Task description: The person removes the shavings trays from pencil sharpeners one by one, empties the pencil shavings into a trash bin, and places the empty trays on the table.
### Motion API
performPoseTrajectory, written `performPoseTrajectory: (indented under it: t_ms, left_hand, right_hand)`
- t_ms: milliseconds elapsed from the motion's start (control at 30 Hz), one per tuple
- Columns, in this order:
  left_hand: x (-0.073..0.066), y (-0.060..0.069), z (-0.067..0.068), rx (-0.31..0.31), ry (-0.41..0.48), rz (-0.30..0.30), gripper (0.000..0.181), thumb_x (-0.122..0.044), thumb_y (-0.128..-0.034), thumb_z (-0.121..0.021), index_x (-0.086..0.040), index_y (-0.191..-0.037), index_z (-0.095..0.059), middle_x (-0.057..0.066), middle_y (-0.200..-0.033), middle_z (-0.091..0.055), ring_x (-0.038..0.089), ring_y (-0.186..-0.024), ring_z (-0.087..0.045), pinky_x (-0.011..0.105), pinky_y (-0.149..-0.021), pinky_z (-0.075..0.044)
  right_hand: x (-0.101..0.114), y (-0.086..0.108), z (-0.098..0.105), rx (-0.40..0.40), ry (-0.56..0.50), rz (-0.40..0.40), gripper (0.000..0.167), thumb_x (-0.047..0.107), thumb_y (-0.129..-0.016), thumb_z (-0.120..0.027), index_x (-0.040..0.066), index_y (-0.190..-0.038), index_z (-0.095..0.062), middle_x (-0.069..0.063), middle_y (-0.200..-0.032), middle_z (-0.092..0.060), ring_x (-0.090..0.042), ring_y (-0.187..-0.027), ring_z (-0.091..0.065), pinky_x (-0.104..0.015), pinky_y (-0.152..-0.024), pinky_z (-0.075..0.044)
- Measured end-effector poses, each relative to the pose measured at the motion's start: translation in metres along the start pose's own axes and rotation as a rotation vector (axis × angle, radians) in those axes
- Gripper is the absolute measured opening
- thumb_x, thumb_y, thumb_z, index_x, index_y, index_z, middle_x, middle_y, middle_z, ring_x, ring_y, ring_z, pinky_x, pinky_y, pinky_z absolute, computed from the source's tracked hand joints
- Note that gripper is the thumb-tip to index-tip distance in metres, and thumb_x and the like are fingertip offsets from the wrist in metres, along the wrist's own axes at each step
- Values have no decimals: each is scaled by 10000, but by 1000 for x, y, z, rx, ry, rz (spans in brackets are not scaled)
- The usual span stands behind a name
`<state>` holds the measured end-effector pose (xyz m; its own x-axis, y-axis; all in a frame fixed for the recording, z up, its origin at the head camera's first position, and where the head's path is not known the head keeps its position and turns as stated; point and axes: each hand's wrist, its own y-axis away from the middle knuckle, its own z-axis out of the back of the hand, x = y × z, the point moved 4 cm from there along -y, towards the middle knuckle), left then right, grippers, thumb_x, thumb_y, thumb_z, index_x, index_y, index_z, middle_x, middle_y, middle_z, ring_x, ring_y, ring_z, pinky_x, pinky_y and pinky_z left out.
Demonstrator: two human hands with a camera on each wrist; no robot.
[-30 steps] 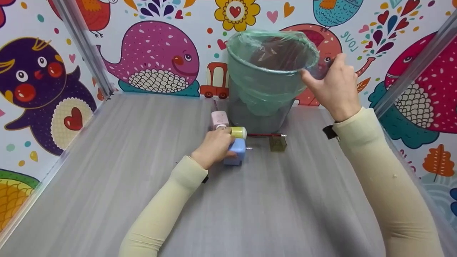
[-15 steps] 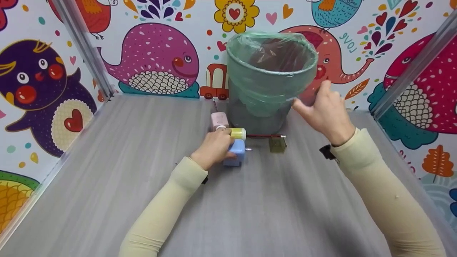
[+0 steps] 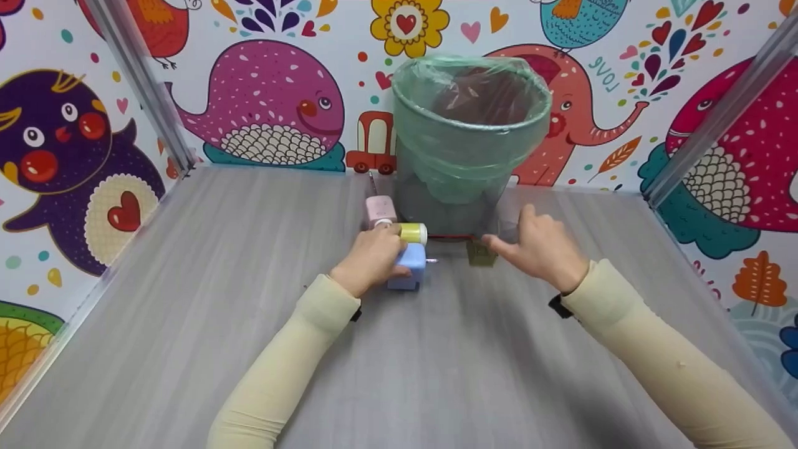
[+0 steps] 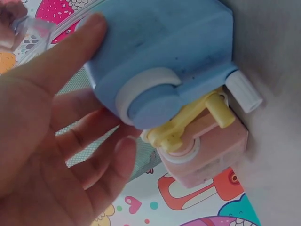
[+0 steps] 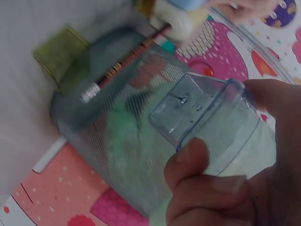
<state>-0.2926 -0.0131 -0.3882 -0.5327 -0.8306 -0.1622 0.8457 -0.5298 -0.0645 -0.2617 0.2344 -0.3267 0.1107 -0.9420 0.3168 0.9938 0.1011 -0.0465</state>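
Counter [image 3: 386, 374] with a grey wood-grain surface, seen from above, with a person's two hands reaching over it in cream sleeves [image 3: 280, 362]. The left hand [image 3: 369, 259] grips a blue crank sharpener [image 3: 413, 257], its thumb laid against one side and its other fingers bent around behind; the left wrist view shows the white-handled crank [image 4: 244, 92] turned away from the palm. Just beyond it, close together, are a yellow sharpener [image 3: 413, 233] and a pink sharpener [image 3: 379, 209], both partly hidden.

The right hand [image 3: 548, 252] pinches a small clear plastic box [image 5: 181, 106] between thumb and curled fingers; the right wrist view shows this best, since the box is hard to make out from the head. That hand is held in front of the bin [image 3: 436, 218], to its right side, near an olive see-through box [image 3: 480, 255] on the counter. From the head, the thumb overlaps the olive box, but the right wrist view shows the two apart. A dark red pencil [image 5: 127, 62] extends from the yellow sharpener toward the olive box. Green plastic liner [image 3: 467, 153] drapes over the bin's rim.
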Motion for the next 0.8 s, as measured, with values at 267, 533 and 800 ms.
performPoseTrajectory:
  t_ms: [267, 533, 800]
  left_hand:
    - [0, 0, 1, 11, 9, 10, 467, -395, -847, -791, -22, -1119, -720, 182, -1412, -580, 329, -1175, -601, 486, -969, -541]
    - [1, 1, 0, 1, 25, 13, 455, -385, -841, -799, -22, -1103, -719, 179, -1371, -596, 320, -1149, -602, 486, -973, -538]
    - [0, 0, 0, -32, 4, -26, 430, -371, -829, -816, -17, -1061, -739, 176, -1284, -636, 323, -1094, -625, 484, -909, -562]
  right_hand:
    - [-6, 1, -31, 70, -14, -25, 607, 508, -872, -708, -47, -1059, -549, -102, -675, -515, -210, -577, -561, -267, -507, -421]
    - [-15, 0, -54, 81, 11, -54, 586, 529, -849, -731, -25, -947, -567, -47, -633, -427, -194, -554, -497, -271, -488, -367]
    - [-24, 0, -66, 64, 71, -72, 583, 540, -822, -748, -9, -891, -563, -32, -632, -415, -180, -564, -451, -290, -474, -319]
